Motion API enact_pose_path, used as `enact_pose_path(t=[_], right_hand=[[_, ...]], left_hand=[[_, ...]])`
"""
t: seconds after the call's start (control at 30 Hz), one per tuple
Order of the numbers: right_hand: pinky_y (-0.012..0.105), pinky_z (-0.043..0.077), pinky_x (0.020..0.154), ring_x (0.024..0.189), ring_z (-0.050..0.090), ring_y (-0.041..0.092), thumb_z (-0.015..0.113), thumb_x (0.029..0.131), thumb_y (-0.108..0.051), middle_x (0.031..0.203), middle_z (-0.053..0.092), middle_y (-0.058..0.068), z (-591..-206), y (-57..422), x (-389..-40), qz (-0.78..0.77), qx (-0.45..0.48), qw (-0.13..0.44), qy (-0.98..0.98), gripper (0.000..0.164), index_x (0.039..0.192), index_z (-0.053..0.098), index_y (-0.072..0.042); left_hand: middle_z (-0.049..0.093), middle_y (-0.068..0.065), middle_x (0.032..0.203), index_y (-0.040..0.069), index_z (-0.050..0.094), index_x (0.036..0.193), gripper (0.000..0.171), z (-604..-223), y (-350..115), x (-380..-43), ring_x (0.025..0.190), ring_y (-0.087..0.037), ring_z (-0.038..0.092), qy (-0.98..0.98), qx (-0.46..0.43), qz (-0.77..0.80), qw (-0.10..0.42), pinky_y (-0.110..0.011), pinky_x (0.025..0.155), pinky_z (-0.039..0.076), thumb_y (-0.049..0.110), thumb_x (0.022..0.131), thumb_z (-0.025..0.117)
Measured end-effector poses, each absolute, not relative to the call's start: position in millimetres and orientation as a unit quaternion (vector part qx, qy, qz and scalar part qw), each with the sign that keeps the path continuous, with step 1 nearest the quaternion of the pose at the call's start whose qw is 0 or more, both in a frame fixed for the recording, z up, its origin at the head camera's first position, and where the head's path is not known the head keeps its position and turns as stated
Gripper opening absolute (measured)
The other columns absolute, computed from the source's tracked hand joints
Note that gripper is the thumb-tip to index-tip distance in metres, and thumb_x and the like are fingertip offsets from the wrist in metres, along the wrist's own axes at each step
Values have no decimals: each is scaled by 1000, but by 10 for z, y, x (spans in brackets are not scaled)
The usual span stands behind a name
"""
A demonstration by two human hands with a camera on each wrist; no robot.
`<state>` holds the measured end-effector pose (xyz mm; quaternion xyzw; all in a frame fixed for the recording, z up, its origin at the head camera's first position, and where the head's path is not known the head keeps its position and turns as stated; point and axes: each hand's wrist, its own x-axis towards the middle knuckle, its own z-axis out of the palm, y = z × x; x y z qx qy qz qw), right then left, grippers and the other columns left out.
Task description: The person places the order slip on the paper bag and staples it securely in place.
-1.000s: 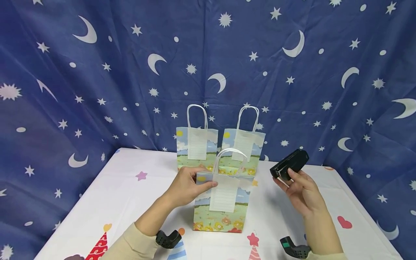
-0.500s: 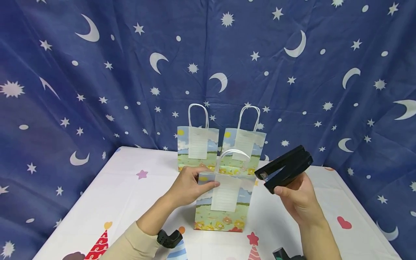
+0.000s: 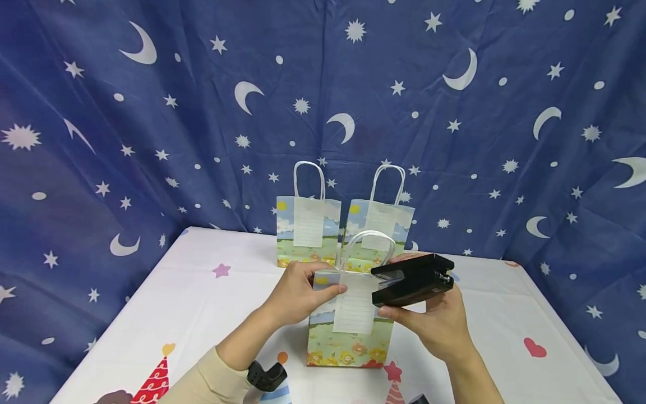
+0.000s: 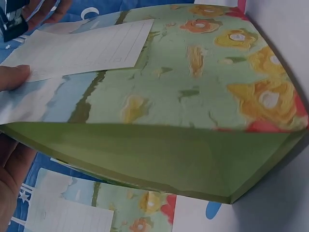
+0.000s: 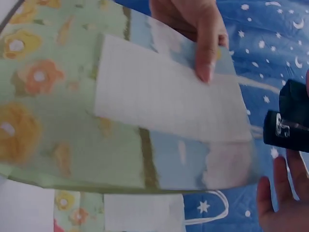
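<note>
A small paper gift bag (image 3: pixel 328 339), printed with a flowery meadow and sky, stands upright with white handles at its top. My left hand (image 3: pixel 295 294) pinches its top left edge, thumb over a lined white card (image 3: pixel 353 308) lying against the front. The right wrist view shows that thumb pressing the card (image 5: pixel 159 99) near its upper end. In my right hand (image 3: pixel 446 325) is a black stapler (image 3: pixel 414 289), its jaws apart and pointing left. Its front end overlaps the bag's top right corner in the head view. The left wrist view shows the bag's green folded side (image 4: pixel 159 154).
Two matching bags, one at back left (image 3: pixel 285 238) and one at back right (image 3: pixel 404 224), stand behind with lined cards on their fronts. A white patterned tablecloth (image 3: pixel 202 303) covers the table. A blue star-and-moon curtain (image 3: pixel 202 112) hangs behind it.
My right hand has brought the stapler left from the table's right side, turning it level at the bag's top. The left hand keeps its pinch on the bag and card.
</note>
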<state>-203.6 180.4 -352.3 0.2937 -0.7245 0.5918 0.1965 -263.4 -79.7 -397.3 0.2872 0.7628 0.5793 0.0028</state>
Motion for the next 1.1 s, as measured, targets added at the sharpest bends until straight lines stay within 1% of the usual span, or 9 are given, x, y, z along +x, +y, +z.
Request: enact_pose_path(t=[0.13,0.23,0.37,0.47,0.57,0.73,0.87,0.97,1.1], right_hand=[[22,60,85,111,67,9,92,57,20,124,63,-4,-3555,1751,-2031,544,292,225,-754,80,128,60,3],[21,56,96,120,64,12,92,56,19,128,63,2,-3588,1727,-2059,544,315,244,-738,83,130,56,8],[20,45,109,127,58,17,95,57,12,126,65,12,-3634,1699,-2107,533,336,277,-726,81,128,58,9],[22,41,110,128,52,19,99,54,6,126,61,16,-3660,1683,-2120,498,323,300,-747,80,125,63,4],[22,38,112,133,45,20,99,52,8,131,53,20,-3674,1674,-2112,478,307,301,-766,81,124,63,1],[23,38,118,144,46,21,94,63,10,142,54,17,-3655,1662,-2090,485,307,241,-783,76,129,56,0],[22,46,110,133,57,16,90,73,6,138,62,11,-3634,1666,-2074,492,312,196,-789,73,135,52,-3],[20,46,109,125,62,12,90,73,7,133,66,12,-3635,1681,-2070,481,321,199,-791,92,150,40,-1],[20,37,119,124,64,10,91,68,10,126,69,15,-3642,1704,-2081,458,341,225,-790,129,163,4,3]], left_hand=[[57,7,56,22,79,104,12,-3966,-782,-2618,39,-2,31,767,284,576,0,-21,40,28,24,93,80],[44,9,49,24,79,104,12,-3963,-768,-2609,37,-1,26,771,285,570,-9,-21,38,24,24,92,80],[42,10,47,25,79,105,13,-3964,-750,-2601,36,0,24,778,281,561,-18,-20,38,24,24,92,80],[46,10,49,24,79,106,14,-3965,-741,-2594,37,1,25,784,281,553,-22,-21,39,25,25,93,80],[53,9,54,23,79,108,15,-3957,-736,-2584,38,1,26,786,287,548,-24,-21,39,26,25,93,80],[72,9,78,24,80,109,16,-3939,-724,-2566,40,1,28,779,311,544,-28,-21,40,28,22,93,80],[77,8,88,23,80,108,15,-3938,-714,-2559,41,1,28,775,325,541,-33,-20,41,29,21,93,80],[78,4,91,20,80,108,14,-3943,-709,-2559,41,1,31,768,330,547,-30,-20,42,31,22,93,80],[79,0,93,18,80,107,14,-3947,-706,-2560,41,0,33,765,331,552,-26,-21,42,32,23,93,80]])
